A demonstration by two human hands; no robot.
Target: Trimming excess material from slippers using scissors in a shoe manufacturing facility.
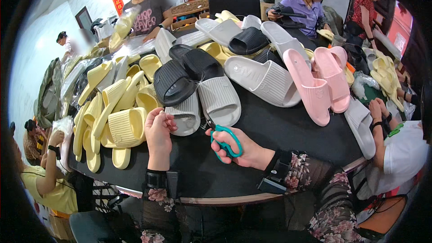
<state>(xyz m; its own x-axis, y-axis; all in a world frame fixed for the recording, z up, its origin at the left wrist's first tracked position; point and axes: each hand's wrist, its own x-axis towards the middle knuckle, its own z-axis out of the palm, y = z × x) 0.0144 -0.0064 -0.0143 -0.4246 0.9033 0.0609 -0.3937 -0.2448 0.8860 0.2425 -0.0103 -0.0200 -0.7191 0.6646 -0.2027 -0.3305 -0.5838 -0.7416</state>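
My right hand (245, 150) grips a pair of scissors (228, 142) with teal handles. Their dark blades point up and left, toward the front of a pair of light grey ribbed slippers (220, 99). My left hand (157, 137) is raised beside that pair, fingers curled and fingertips pressed together; whatever they pinch, if anything, is too small to make out. Black slippers (173, 83) lie on top of the grey pair, with a thin clear strand near them. Left of my left hand, yellow slippers (127, 128) are heaped up.
Pink slippers (310, 87) and a loose grey slipper (360, 128) lie at the right of the black table (279, 162). More slippers pile up toward the back. Plastic bags (123, 29) are at the far left. Several people work around the table, one person's hands (378, 108) close at the right.
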